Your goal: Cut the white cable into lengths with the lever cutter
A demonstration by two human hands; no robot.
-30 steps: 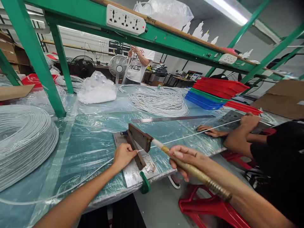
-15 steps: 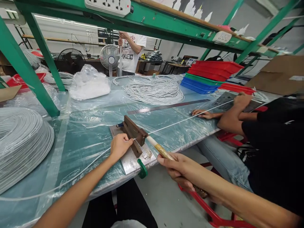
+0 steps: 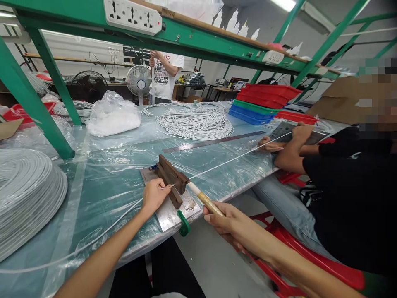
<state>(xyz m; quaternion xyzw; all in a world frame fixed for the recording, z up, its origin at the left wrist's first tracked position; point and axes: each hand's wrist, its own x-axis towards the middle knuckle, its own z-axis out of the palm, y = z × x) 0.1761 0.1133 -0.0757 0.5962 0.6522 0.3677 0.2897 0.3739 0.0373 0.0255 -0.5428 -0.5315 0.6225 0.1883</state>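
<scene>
While a co-worker (image 3: 350, 178) in black sits at right, a worker's left hand (image 3: 154, 195) pinches a white cable (image 3: 231, 159) running through a cutter (image 3: 171, 176) on the table (image 3: 105, 174), right hand (image 3: 228, 223) wrapped around its handle (image 3: 207, 202).

On the bench (image 3: 108, 176), around the lever tool (image 3: 174, 176), the wire coil (image 3: 37, 207) lies at nine o'clock, the plastic bag (image 3: 113, 118) at eleven, the wire pile (image 3: 195, 124) at twelve — the ruler (image 3: 214, 142) before it. One wire (image 3: 232, 159) crosses the tool — from eight to two.
</scene>
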